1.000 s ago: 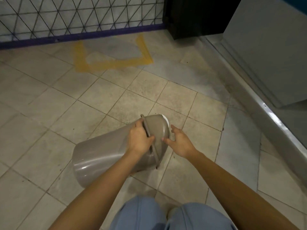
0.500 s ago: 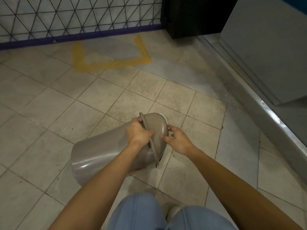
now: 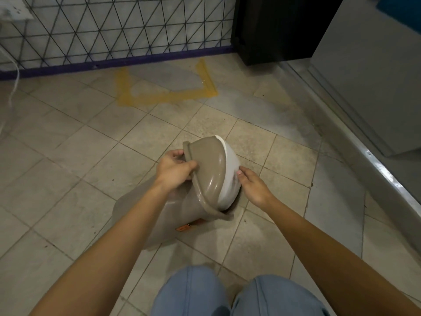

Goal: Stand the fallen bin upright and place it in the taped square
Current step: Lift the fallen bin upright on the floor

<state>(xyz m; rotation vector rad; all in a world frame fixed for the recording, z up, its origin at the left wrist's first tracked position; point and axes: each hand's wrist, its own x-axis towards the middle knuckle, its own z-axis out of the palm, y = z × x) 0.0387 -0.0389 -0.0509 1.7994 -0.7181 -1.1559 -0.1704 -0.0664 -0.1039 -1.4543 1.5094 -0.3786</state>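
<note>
A taupe plastic bin (image 3: pixel 175 215) with a domed swing lid (image 3: pixel 208 165) and white flap is tilted steeply on the tiled floor, its top raised toward me and its base down at the lower left. My left hand (image 3: pixel 174 169) grips the lid's rim on the left side. My right hand (image 3: pixel 252 187) presses its fingertips against the white flap on the right side. The square of yellow tape (image 3: pixel 166 99) lies on the floor farther ahead, against the wall.
A white wall with a black triangular grid (image 3: pixel 114 30) and purple base strip runs behind the tape. A black cabinet (image 3: pixel 273 30) stands at the back right, and a grey unit with a metal kerb (image 3: pixel 369 156) lines the right side. My knees (image 3: pixel 239 295) are below.
The bin's top has risen from lying on its side to a steep tilt. Both hands rose with it, and the white flap now shows.
</note>
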